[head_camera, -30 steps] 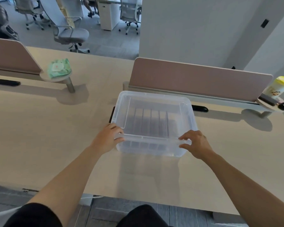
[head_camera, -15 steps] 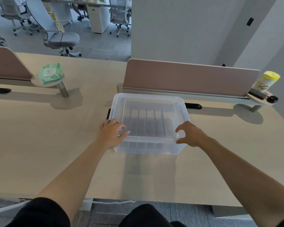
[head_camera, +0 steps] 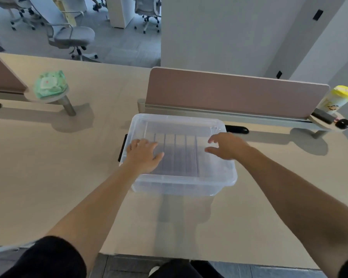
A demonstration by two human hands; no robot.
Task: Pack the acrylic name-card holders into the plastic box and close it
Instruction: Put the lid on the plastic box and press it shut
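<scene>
Obs., standing at the desk (head_camera: 68,177).

Plastic box (head_camera: 181,183): clear, rectangular, sits on the desk toward its far edge, just in front of the pink divider screen (head_camera: 229,93) and not touching it. A clear lid (head_camera: 177,122) appears to lie on top. I cannot tell whether it is latched.

Acrylic name-card holders (head_camera: 179,155): seen through the lid as a row of upright clear plates packed side by side inside the box. They fill the middle of it. The count is not readable through the haze of the plastic.

Left hand (head_camera: 144,155): palm down, fingers straight and spread, laid flat on the left part of the lid. It grips nothing.

Right hand (head_camera: 227,145): over the right rear part of the lid, fingers apart and only slightly bent, holding nothing. Whether the fingertips touch the lid I cannot tell. The hand is a little blurred.

Both forearms reach in from the near edge of the desk, one on each side of the box.

Surroundings:
- A black strip (head_camera: 122,147) lies on the desk against the box's left side.
- A black slot cover (head_camera: 236,129) lies just behind the box's right rear corner.
- A green wipes pack (head_camera: 49,86) rests on a small round shelf (head_camera: 48,98) toward the far left.
- A yellow-capped canister (head_camera: 337,99) stands on a shelf at the right end of the divider.
- A grey office chair (head_camera: 72,35) stands beyond the far edge.
</scene>
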